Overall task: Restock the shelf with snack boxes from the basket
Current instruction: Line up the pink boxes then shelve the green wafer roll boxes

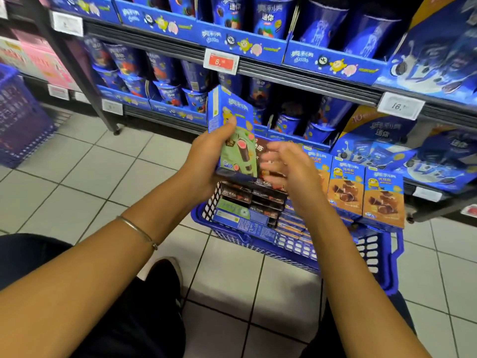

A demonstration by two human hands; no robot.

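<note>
My left hand (206, 161) grips a blue and green snack box (236, 136) upright above the blue basket (291, 248), thumb on its front face. Just right of that box my right hand (286, 169) hovers, motion-blurred, fingers spread and holding nothing. A brown box (262, 148) shows behind the green one; I cannot tell what holds it. The basket stands on the floor and holds several stacked boxes (255, 202), dark and blue. On the low shelf to the right, orange-fronted snack boxes (364, 192) stand in a row.
Shelves with blue cookie cups (165, 73) and large blue packs (438, 55) fill the view above and behind. Price tags (220, 62) hang on the shelf rails. Another blue basket (20, 120) stands at the far left. White floor tiles (77, 177) lie between; my shoe (165, 277) is below.
</note>
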